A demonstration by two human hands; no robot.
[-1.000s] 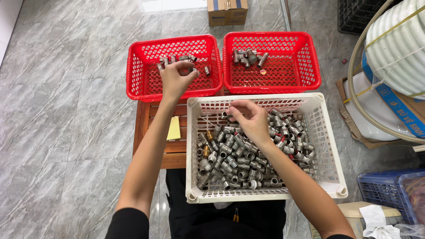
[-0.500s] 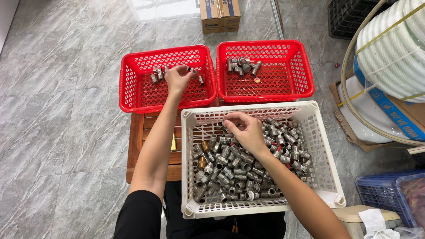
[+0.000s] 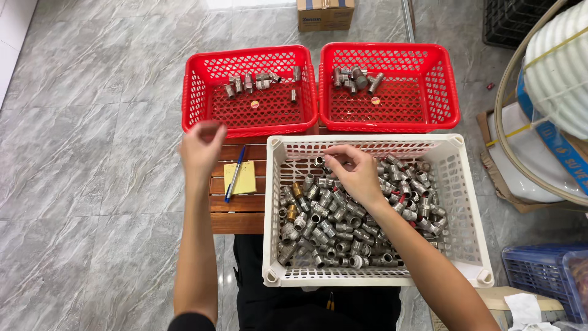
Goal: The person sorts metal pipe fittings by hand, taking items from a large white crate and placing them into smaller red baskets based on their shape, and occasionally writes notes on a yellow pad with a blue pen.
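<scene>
White crate [image 3: 465, 202], long axis running away from the person, holds a heap of grey metal pipe fittings [image 3: 343, 224] lying at all angles; beyond it sit two red baskets, left basket [image 3: 202, 92] and right basket [image 3: 450, 86], each with a few fittings. Right hand [image 3: 355, 175] rests on the heap, fingers curled near a short fitting [image 3: 319, 161] with its open end up; grasp unclear. Left hand [image 3: 201, 147], blurred, hovers above the pen [image 3: 234, 175] and yellow notepad [image 3: 245, 179]; grip cannot be told
</scene>
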